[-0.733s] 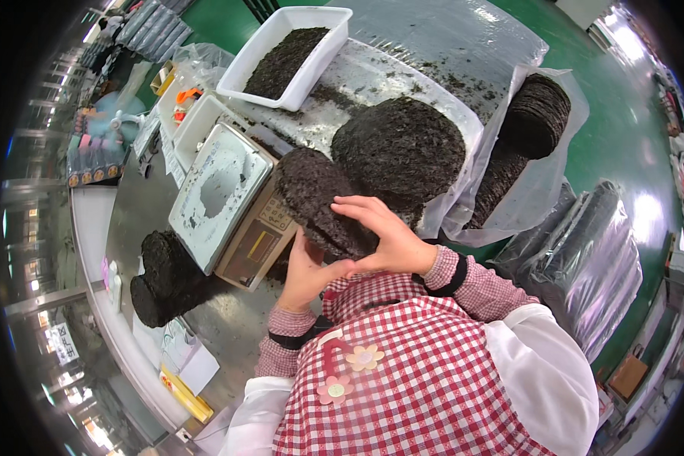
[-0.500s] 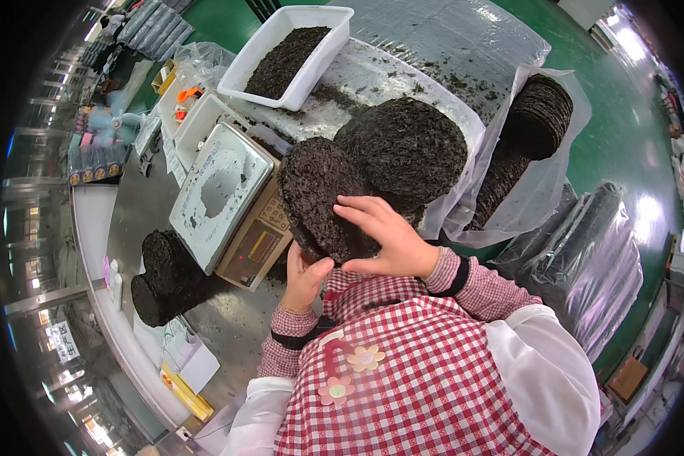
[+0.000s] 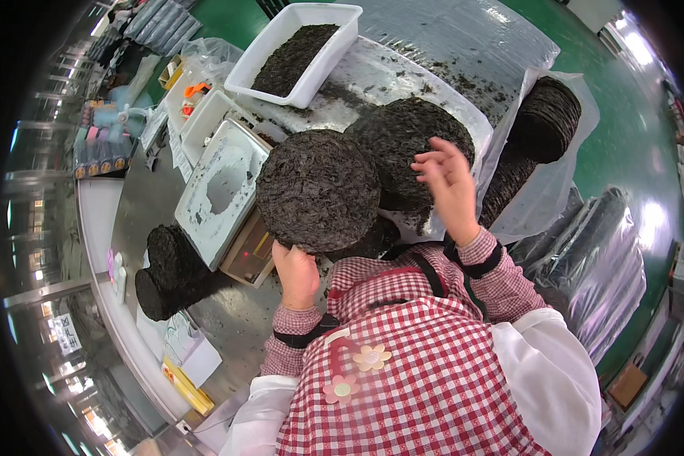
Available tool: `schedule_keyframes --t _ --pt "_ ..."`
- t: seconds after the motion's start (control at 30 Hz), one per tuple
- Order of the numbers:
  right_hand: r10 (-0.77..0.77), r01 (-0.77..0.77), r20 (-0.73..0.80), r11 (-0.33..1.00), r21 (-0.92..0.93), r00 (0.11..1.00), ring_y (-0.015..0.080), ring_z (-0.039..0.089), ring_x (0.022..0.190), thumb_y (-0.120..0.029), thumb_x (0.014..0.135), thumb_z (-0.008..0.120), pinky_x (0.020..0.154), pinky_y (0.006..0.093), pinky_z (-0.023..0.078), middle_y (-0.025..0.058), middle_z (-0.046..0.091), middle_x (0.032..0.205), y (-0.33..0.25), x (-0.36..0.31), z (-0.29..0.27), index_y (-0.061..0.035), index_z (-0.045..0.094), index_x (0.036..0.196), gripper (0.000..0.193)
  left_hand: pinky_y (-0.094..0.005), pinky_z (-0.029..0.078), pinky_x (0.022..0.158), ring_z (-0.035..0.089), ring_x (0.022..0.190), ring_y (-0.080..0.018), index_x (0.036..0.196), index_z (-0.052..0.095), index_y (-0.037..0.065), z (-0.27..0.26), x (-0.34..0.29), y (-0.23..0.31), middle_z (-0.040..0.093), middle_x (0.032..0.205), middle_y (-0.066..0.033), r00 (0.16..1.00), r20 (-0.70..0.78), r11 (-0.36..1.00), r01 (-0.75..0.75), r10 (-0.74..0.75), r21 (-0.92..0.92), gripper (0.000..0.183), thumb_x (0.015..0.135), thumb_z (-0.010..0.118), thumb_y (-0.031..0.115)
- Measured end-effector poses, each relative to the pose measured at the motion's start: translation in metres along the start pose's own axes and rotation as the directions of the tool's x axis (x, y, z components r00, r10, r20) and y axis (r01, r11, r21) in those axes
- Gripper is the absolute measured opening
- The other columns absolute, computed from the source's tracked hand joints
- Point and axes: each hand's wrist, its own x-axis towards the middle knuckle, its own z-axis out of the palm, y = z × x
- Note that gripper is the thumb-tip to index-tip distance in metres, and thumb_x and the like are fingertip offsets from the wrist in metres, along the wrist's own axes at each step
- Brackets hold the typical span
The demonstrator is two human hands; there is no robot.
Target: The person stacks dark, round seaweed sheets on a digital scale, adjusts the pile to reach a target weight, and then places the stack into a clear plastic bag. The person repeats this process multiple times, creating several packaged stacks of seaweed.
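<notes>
My left hand (image 3: 296,275) grips the lower edge of a round, dark dried seaweed cake (image 3: 315,190), thumb in front and the other fingers hidden behind it. The cake is held up with its broad face showing, beside the scale. My right hand (image 3: 452,186) is off the cake, fingers apart and holding nothing, above the right edge of a wide round seaweed pile (image 3: 395,133) on the white tray. Another dark piece (image 3: 368,242) shows partly below the held cake.
A weighing scale (image 3: 224,178) with crumbs on its pan stands left. Behind is a white tub (image 3: 333,67) of loose seaweed. Stacked seaweed cakes lie at left (image 3: 171,270) and in a clear bag (image 3: 581,137) at right. Plastic-wrapped bundles (image 3: 596,266) stand beyond.
The right hand has let go of the seaweed cake and moved right over the pile. The cake has swung left, its face now fully showing, with the left hand still on it.
</notes>
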Motion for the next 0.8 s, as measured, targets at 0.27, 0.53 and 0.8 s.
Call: schedule_keyframes --t 0.27,0.53,0.8 --pt "-0.080 0.333 0.537 0.857 -0.392 0.840 0.0355 0.021 0.150 -0.050 0.068 0.086 0.119 0.0444 0.024 0.0208 0.018 0.161 -0.016 -0.023 0.038 -0.0024 0.023 0.154 0.117 -0.0336 0.048 0.097 0.060 0.114 -0.0212 0.131 0.053 -0.004 0.034 -0.006 0.011 0.061 0.127 -0.0104 0.977 0.193 0.995 0.086 -0.095 0.053 0.038 0.093 0.059 0.000" --pt "0.123 -0.140 0.114 0.977 0.163 0.986 0.0078 0.060 0.094 -0.012 0.098 0.061 0.083 0.0255 0.049 0.0030 0.068 0.106 -0.016 -0.043 0.051 0.0050 0.058 0.125 0.032 -0.0359 0.049 0.098 0.059 0.116 -0.0228 0.130 0.054 -0.004 0.026 -0.006 0.000 0.061 0.128 -0.0108 0.971 0.234 0.965 -0.101 0.043 0.243 0.037 0.093 0.060 -0.001" --pt "0.299 -0.273 0.014 0.850 0.451 0.954 0.0119 0.065 0.091 -0.008 0.092 0.070 0.083 0.0279 0.054 0.0053 0.069 0.107 -0.003 -0.020 0.012 0.0028 0.063 0.115 0.027 -0.0431 0.051 0.099 0.058 0.118 -0.0277 0.134 0.050 0.000 0.025 -0.004 0.010 0.058 0.131 -0.0115 0.995 -0.023 0.978 0.092 -0.098 -0.189 0.043 0.091 0.056 -0.001"
